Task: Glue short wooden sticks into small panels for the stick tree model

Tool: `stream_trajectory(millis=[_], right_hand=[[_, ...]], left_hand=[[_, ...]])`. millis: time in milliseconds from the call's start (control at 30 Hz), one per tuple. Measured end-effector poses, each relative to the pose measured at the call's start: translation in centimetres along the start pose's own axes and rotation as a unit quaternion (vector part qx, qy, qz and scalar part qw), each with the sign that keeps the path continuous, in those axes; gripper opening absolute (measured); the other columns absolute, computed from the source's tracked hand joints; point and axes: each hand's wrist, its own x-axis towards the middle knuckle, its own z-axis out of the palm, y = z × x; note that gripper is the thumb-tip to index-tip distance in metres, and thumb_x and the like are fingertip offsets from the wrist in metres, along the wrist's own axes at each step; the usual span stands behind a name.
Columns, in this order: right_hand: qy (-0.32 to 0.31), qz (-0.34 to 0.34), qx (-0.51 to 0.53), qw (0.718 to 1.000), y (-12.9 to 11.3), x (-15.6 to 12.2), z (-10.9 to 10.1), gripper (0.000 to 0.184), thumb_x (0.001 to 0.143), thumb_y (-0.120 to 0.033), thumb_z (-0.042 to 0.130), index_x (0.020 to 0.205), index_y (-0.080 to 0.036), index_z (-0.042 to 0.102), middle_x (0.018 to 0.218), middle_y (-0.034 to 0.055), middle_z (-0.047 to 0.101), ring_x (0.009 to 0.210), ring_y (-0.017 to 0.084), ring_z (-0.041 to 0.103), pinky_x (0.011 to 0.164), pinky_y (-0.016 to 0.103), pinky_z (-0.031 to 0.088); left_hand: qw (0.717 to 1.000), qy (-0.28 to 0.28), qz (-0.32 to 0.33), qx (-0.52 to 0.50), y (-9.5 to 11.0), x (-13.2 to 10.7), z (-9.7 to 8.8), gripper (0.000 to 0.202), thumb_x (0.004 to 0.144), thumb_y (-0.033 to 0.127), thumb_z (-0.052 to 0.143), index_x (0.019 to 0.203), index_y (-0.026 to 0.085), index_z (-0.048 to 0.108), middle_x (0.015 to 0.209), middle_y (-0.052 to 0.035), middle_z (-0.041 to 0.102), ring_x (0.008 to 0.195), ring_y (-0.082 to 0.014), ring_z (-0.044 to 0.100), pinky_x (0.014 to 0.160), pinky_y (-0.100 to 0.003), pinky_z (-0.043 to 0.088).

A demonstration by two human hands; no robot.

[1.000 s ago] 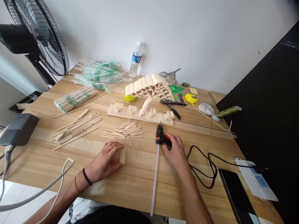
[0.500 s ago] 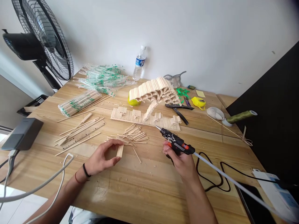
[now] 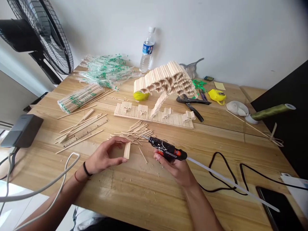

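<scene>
the wooden surface is taken up at its middle by a stick model, whose slanted top is carried on a leaning post above a long, flat base. nearer the person, a loose pile of short sticks is spread in front of that base, and longer sticks are laid around a ruler to the left.

the glue gun is held up by the right hand, with its fingers wrapped around the handle; whether the trigger is being squeezed cannot be told. a long glue stick is seen jutting from its rear.

the small stick panel is gripped by the left hand, pinched end to end between thumb and forefinger, just in front of the pile. whether it is lifted clear of the surface cannot be made out. the nozzle is pointed toward the panel's side, near it but not touching.

the step in hand is judged to be the lining up of gun and panel for gluing. for that, a still panel, a nozzle brought closer and fingertips kept off the hot tip would be called for.
</scene>
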Motion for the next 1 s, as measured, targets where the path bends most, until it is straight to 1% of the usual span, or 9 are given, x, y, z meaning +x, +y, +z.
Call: stream_trajectory(millis=[133, 267, 333, 500, 600, 700, 867, 933, 1000], right_hand=[[-0.027, -0.025, -0.027, 0.999, -1.2, 0.2, 0.3, 0.032, 0.096, -0.055, 0.072, 0.091, -0.024, 0.074, 0.084, 0.0054, 0.072, 0.079, 0.024, 0.068, 0.075, 0.038, 0.061], [-0.072, -0.031, -0.001, 0.997, -1.7, -0.2, 0.3, 0.037, 0.097, -0.063, 0.066, 0.089, -0.027, 0.07, 0.083, 0.0062, 0.068, 0.08, 0.026, 0.065, 0.073, 0.041, 0.06], [-0.09, -0.026, 0.006, 0.996, -1.6, -0.5, 0.3, 0.038, 0.096, -0.063, 0.067, 0.087, -0.027, 0.07, 0.081, 0.0064, 0.068, 0.078, 0.026, 0.064, 0.072, 0.041, 0.059], [-0.095, -0.02, -0.018, 0.995, -1.6, -0.8, 0.8, 0.033, 0.094, -0.057, 0.072, 0.089, -0.024, 0.073, 0.081, 0.0053, 0.069, 0.077, 0.026, 0.064, 0.073, 0.039, 0.056], [-0.128, -0.034, -0.03, 0.991, -1.9, -0.5, 1.4, 0.029, 0.094, -0.049, 0.073, 0.08, -0.024, 0.069, 0.075, 0.0026, 0.063, 0.073, 0.022, 0.06, 0.07, 0.035, 0.052], [-0.151, -0.039, -0.019, 0.988, -2.2, -0.2, 2.0, 0.03, 0.094, -0.043, 0.072, 0.073, -0.024, 0.063, 0.071, 0.0, 0.058, 0.068, 0.02, 0.055, 0.067, 0.032, 0.049], [-0.165, -0.021, 0.011, 0.986, -1.7, -0.4, 2.4, 0.021, 0.095, -0.042, 0.071, 0.087, -0.023, 0.074, 0.081, 0.0021, 0.07, 0.078, 0.022, 0.065, 0.078, 0.033, 0.055], [-0.17, -0.01, 0.014, 0.985, -1.5, -0.4, 2.5, 0.021, 0.096, -0.043, 0.071, 0.095, -0.023, 0.077, 0.085, 0.0028, 0.073, 0.081, 0.023, 0.068, 0.079, 0.033, 0.056], [-0.164, -0.005, 0.014, 0.986, -1.4, -0.4, 2.6, 0.021, 0.095, -0.043, 0.072, 0.098, -0.023, 0.079, 0.085, 0.0029, 0.074, 0.081, 0.024, 0.068, 0.079, 0.034, 0.057]], left_hand=[[1.0, -0.005, 0.003, -0.027, -0.1, 0.1, -0.1, 0.054, 0.086, 0.032, 0.087, 0.136, 0.023, 0.067, 0.136, -0.0132, 0.07, 0.129, -0.0298, 0.064, 0.11, -0.044, 0.053], [0.996, -0.019, -0.002, -0.084, 0.0, 0.2, -0.3, 0.05, 0.089, 0.032, 0.084, 0.135, 0.022, 0.067, 0.137, -0.0138, 0.068, 0.129, -0.0295, 0.064, 0.114, -0.047, 0.05], [0.993, -0.024, -0.002, -0.112, 0.2, 0.2, -0.3, 0.048, 0.09, 0.031, 0.083, 0.135, 0.022, 0.067, 0.139, -0.014, 0.067, 0.13, -0.0297, 0.064, 0.116, -0.048, 0.049], [0.99, -0.027, -0.01, -0.14, 0.8, 0.1, -0.4, 0.046, 0.092, 0.029, 0.081, 0.136, 0.023, 0.068, 0.14, -0.0138, 0.067, 0.133, -0.0303, 0.062, 0.118, -0.05, 0.049], [0.99, -0.031, -0.008, -0.136, 0.8, 0.1, -0.4, 0.047, 0.092, 0.031, 0.082, 0.137, 0.022, 0.068, 0.14, -0.0142, 0.067, 0.134, -0.0308, 0.062, 0.118, -0.05, 0.048], [0.991, -0.034, -0.002, -0.13, 0.8, 0.1, -0.4, 0.049, 0.092, 0.034, 0.082, 0.137, 0.021, 0.067, 0.141, -0.0154, 0.068, 0.135, -0.0326, 0.062, 0.118, -0.052, 0.048], [0.992, -0.043, 0.001, -0.119, 0.8, 0.2, -0.5, 0.049, 0.091, 0.033, 0.083, 0.135, 0.021, 0.068, 0.139, -0.0153, 0.068, 0.133, -0.0321, 0.063, 0.117, -0.051, 0.048], [0.993, -0.044, 0.001, -0.113, 0.8, 0.2, -0.5, 0.049, 0.09, 0.033, 0.083, 0.135, 0.021, 0.068, 0.139, -0.0152, 0.068, 0.132, -0.0319, 0.063, 0.116, -0.05, 0.049], [0.993, -0.044, -0.001, -0.109, 0.8, 0.2, -0.5, 0.049, 0.09, 0.034, 0.082, 0.135, 0.021, 0.068, 0.139, -0.0154, 0.068, 0.132, -0.032, 0.063, 0.116, -0.05, 0.049]])
